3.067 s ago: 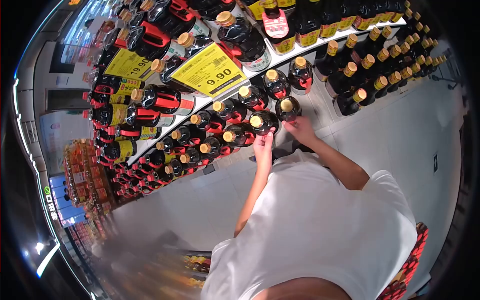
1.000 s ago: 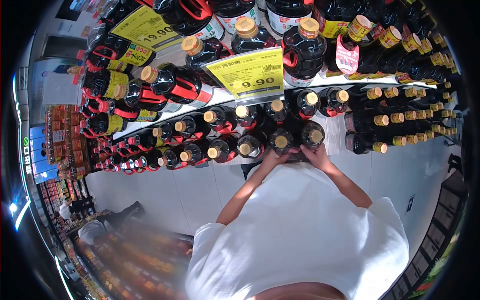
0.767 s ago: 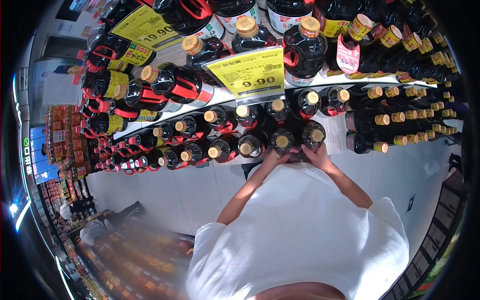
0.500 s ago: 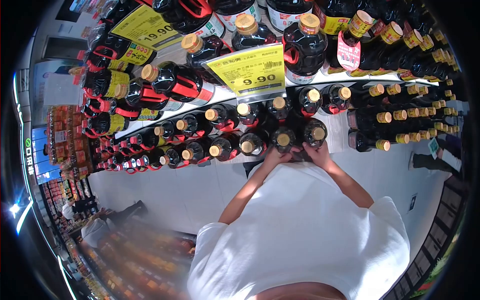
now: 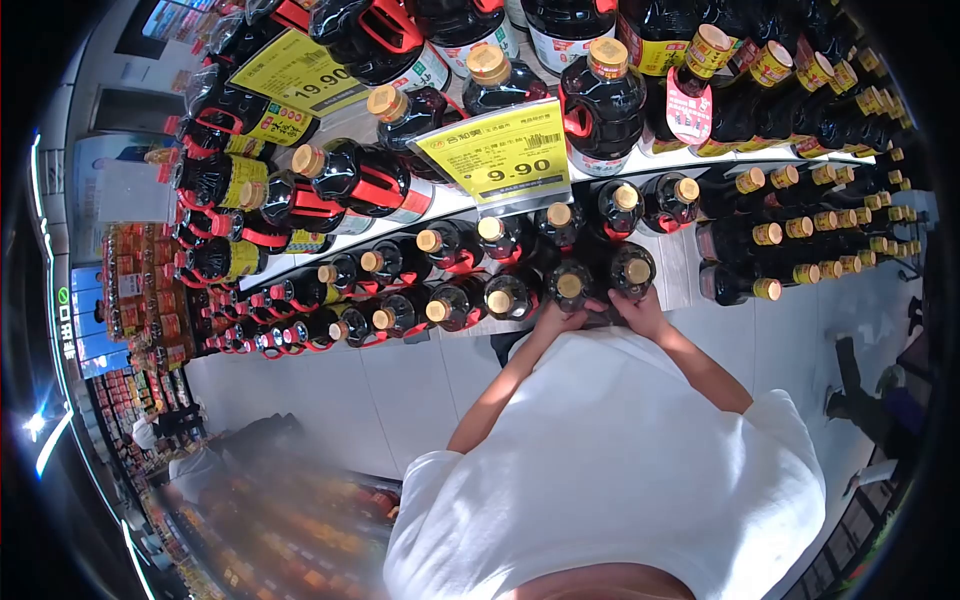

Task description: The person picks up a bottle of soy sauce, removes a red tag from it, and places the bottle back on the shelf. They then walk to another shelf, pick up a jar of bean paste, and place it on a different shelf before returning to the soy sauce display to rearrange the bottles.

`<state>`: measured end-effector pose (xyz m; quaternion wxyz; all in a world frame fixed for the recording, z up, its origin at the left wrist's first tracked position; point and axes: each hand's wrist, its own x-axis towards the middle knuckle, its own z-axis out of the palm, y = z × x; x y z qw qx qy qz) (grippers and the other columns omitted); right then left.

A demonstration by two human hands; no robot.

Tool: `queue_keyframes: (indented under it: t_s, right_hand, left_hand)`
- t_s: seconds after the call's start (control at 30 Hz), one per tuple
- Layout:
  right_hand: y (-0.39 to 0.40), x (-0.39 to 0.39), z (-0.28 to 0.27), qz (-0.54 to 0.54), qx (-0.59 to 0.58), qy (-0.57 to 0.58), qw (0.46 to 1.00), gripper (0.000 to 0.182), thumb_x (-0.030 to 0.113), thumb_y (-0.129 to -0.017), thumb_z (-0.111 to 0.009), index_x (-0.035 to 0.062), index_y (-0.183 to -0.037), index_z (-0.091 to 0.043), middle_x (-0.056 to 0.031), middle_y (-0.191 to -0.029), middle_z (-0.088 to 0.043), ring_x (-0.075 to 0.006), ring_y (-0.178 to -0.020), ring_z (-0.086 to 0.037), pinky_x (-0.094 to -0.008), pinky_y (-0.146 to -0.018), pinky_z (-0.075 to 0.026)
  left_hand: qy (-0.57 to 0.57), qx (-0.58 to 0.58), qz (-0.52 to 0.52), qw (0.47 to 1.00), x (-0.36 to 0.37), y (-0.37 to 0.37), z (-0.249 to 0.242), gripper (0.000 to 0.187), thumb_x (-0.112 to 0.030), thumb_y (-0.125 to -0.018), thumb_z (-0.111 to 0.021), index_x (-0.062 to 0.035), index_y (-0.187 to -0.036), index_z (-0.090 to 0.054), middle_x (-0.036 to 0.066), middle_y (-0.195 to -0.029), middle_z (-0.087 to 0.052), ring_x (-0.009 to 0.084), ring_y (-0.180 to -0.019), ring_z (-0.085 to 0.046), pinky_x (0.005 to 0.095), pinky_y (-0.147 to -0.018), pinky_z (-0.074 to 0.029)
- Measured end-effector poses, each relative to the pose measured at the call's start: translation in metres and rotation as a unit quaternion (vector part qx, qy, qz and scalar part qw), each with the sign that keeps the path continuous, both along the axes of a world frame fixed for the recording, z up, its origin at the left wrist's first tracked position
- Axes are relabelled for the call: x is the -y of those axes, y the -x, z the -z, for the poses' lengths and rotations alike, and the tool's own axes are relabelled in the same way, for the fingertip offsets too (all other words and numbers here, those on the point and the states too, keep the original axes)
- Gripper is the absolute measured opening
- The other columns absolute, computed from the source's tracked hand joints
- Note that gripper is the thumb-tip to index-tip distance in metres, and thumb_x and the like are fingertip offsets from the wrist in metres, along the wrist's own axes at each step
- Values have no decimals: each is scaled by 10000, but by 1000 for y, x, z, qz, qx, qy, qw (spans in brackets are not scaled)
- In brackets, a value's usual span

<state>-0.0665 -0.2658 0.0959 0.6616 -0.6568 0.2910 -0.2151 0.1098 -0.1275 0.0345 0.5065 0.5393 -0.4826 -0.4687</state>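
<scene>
Touching the left bottle (image 5: 569, 288) is the left hand (image 5: 563, 318); the right hand (image 5: 641, 310) touches the right bottle (image 5: 632, 268). Fingers are bent, but I cannot tell how far open. The 2 bottles stand side by side, just past the hands, on the low shelf (image 5: 673, 268).

Price tag (image 5: 495, 157) yellow, black print; shirt (image 5: 610, 470) plain white.

Left hand (image 5: 564, 318) partly hidden by bottle (image 5: 569, 288), lower-left display (image 5: 275, 525) blurred (yellow tag (image 5: 502, 155), fine print too small)
</scene>
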Motion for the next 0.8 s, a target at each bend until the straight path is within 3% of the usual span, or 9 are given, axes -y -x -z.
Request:
queue_keyframes:
  t_s: [0.2,0.3,0.8]
  right_hand:
    - [-1,2,-5,-2,-3,23,1000,202,40,-889,-672,-13,-1081,-635,-61,-992,-684,-136,-920,-625,-316,-824,-509]
    - [-1,1,-2,7,-11,33,999,177,36,-890,-667,-10,-1059,-639,-53,-963,-680,-126,-900,-616,-314,-807,-508]
    - [-5,-2,-4,36,8,56,998,123,33,-879,-675,-7,-992,-647,-49,-877,-673,-119,-824,-598,-306,-749,-503]
  left_hand:
    - [-38,-30,-10,999,-3,1,-13,290,39,-817,-588,-47,-1053,-733,68,-1052,-731,175,-979,-670,308,-883,-501]
    - [6,-30,-8,999,-1,1,-16,274,37,-818,-591,-39,-1043,-726,67,-1053,-732,172,-966,-675,309,-863,-513]
    - [-44,-68,-5,997,-1,-1,-28,246,20,-823,-542,-20,-989,-719,68,-1030,-725,177,-983,-666,322,-907,-500]
